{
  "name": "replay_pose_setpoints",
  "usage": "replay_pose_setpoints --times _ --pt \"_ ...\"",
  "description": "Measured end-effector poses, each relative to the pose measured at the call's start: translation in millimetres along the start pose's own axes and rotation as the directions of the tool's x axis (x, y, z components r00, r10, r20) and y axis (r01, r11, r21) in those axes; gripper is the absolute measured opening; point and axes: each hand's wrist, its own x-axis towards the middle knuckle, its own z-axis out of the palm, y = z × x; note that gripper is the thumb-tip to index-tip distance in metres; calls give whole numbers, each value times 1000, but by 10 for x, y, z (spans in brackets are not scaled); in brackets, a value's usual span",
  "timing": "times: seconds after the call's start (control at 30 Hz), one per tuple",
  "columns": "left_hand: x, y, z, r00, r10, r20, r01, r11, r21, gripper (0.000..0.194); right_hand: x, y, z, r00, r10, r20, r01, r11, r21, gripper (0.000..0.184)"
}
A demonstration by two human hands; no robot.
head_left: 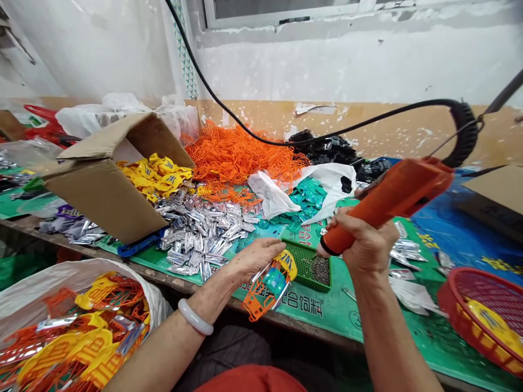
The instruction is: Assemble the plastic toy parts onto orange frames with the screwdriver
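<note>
My left hand point(258, 257) is closed on a part-built plastic toy point(272, 284) with an orange frame, a yellow top, a teal piece and silvery side strips. It is held at the table's front edge. My right hand point(366, 244) grips an orange electric screwdriver point(390, 197), its cable leading up from the rear end. The tool's nose points down into a small green tray point(297, 262), right over a pile of small screws point(320, 270). The screwdriver's bit is too small to make out.
A white sack point(159, 296) of similar toys stands at left. Behind are silver strips point(200, 231), a cardboard box point(104, 198) with yellow parts point(157, 173), orange frames point(241, 155) and teal parts point(308, 196). A red basket point(457, 299) is at right. A black cable point(229, 109) hangs across.
</note>
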Motion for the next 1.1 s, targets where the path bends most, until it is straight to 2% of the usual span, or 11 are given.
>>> replay_pose_setpoints --times 0.1,0.2,0.43,0.73,0.9,1.1 --pt "-187 -17 -71 988 -132 81 137 988 -65 30 14 19 -24 1000 -11 -9 11 1000 -14 25" --pt "-381 -16 -118 981 -157 116 174 973 -151 41 30 49 -16 1000 -3 -10 2 999 -40 28" --pt "-652 -53 -231 992 -126 21 126 945 -302 50 83 52 12 997 61 -39 -64 995 -75 38" --pt "-859 -134 -342 989 -134 -68 91 892 -442 29 96 -63 -41 990 74 -120 -93 983 -160 44" --pt "-994 -165 -398 988 -128 -90 72 880 -469 30 0 -130 -97 990 57 -130 -81 979 -188 42" --pt "-1129 -168 -395 994 -51 -102 -2 888 -460 37 -47 -220 -156 991 7 -135 -41 967 -251 40"
